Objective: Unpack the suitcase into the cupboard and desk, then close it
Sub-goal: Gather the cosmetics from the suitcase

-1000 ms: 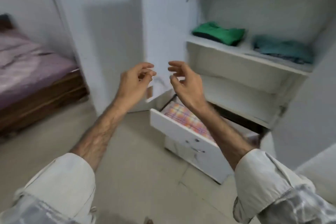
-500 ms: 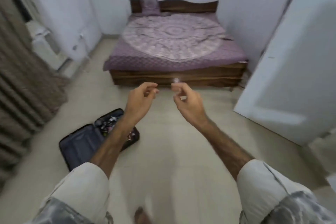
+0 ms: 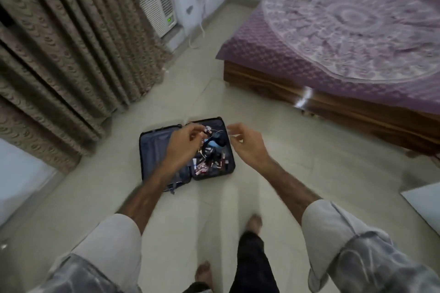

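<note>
Two big fixtures frame what we see: the bed (image 3: 352, 38) with its purple patterned cover along the right, and the brown curtain (image 3: 59, 43) down the left, with a white window AC unit (image 3: 158, 6) on the floor at the curtain's far end. Between them, on the pale tile floor (image 3: 297, 166), the suitcase (image 3: 164, 147) lies flat and fully opened, both halves up, so we judge it was laid that way for top-down access. Its left half (image 3: 154, 150) looks bare down to the dark lining; its right half (image 3: 214, 150) still holds a heap of small items, cables and what look like little tubes or bottles, too small to name. So unpacking is not finished and closing is still ahead. Neither cupboard nor desk is in view; only a white panel corner (image 3: 426, 204) shows at right. We're standing, bare feet (image 3: 254, 221) mid-step and blurred, facing the case. Both arms are stretched forward at about chest height, sleeves pushed up. Left hand (image 3: 183, 143) overlaps the case in view, fingers loosely curled, nothing held that we can see. Right hand (image 3: 247, 145) sits just right of the case in view, fingers relaxed and slightly spread, also empty. Next move, we'd guess: crouch and reach into the right half.
</note>
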